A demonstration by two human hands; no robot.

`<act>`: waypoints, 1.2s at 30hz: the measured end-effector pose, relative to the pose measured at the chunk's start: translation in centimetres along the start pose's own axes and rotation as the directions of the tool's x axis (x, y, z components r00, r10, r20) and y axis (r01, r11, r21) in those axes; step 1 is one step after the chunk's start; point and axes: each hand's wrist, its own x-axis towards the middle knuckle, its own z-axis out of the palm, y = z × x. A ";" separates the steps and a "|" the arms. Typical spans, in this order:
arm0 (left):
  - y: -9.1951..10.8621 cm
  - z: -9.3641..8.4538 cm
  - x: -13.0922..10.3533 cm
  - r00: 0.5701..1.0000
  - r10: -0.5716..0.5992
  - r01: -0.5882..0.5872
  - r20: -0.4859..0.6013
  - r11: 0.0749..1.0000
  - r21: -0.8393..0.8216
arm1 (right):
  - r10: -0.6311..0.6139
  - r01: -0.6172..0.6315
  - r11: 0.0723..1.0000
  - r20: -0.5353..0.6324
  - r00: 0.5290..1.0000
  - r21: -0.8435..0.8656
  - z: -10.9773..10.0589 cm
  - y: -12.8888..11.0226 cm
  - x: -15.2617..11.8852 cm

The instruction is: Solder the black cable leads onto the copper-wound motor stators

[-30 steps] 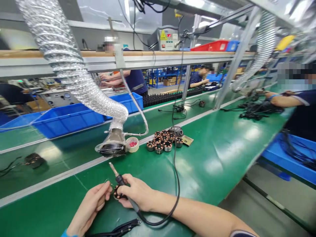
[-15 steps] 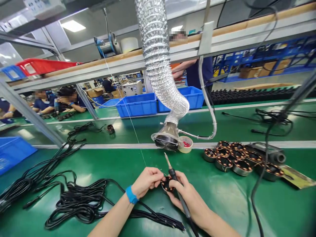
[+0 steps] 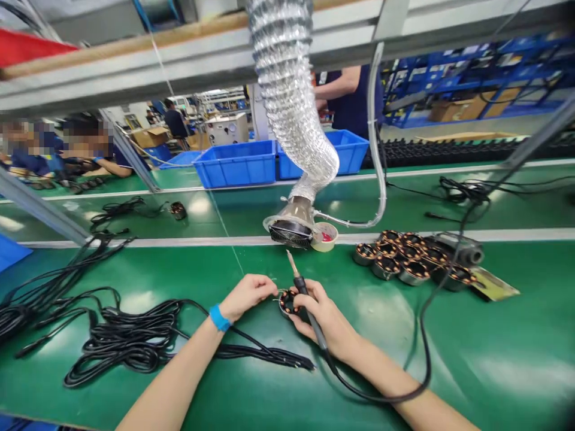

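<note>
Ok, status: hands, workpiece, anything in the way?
Right hand holding copper-wound ring and soldering iron. Left hand pinching thin strand at ring's edge. Black cables close by; iron's cord across right forearm.

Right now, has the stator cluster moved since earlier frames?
No; the stator cluster shows no shift either way, still on the near side of the pale strip.

The soldering iron's handle (image 3: 316, 328) looks matt, the tabletop (image 3: 485, 347) smooth and glossy.

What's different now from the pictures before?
The view swung left, bringing more black cables into sight, then tipped down slightly. Since the second picture, the left hand's fingertips eased slightly off the copper-wound ring. Nothing was dropped: the right hand still holds ring and soldering iron.
</note>
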 end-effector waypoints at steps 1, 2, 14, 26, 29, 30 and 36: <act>0.0 0.2 0.0 0.999 -0.047 0.047 0.009 0.995 -0.092 | 0.008 -0.008 1.000 0.009 1.000 0.011 -0.1 0.0 0.1; 0.0 0.6 0.0 0.996 -0.082 0.084 0.017 0.980 -0.183 | 0.015 -0.015 1.000 0.018 1.000 0.020 -0.1 0.1 0.1; 1.5 0.3 -1.5 0.988 -0.105 0.116 0.110 0.988 -0.100 | 0.010 -0.010 0.999 0.006 1.000 0.040 0.2 0.6 -0.2; 0.6 2.1 -1.2 0.994 -0.103 0.108 0.039 0.980 -0.168 | 0.005 -0.005 1.000 -0.011 1.000 0.012 0.7 1.4 -0.6; 0.8 2.7 -1.2 0.997 -0.075 0.072 -0.022 0.991 -0.112 | -0.002 0.002 1.000 -0.004 1.000 0.008 0.8 1.6 -0.4; 1.0 2.5 -1.3 0.998 -0.059 0.057 -0.029 0.996 -0.063 | -0.006 0.006 1.000 -0.001 1.000 0.003 0.7 1.6 -0.2; 3.8 -3.1 -3.3 0.991 0.040 -0.106 0.128 0.820 0.562 | 0.010 -0.012 0.999 -0.045 0.999 -0.040 0.0 2.3 0.3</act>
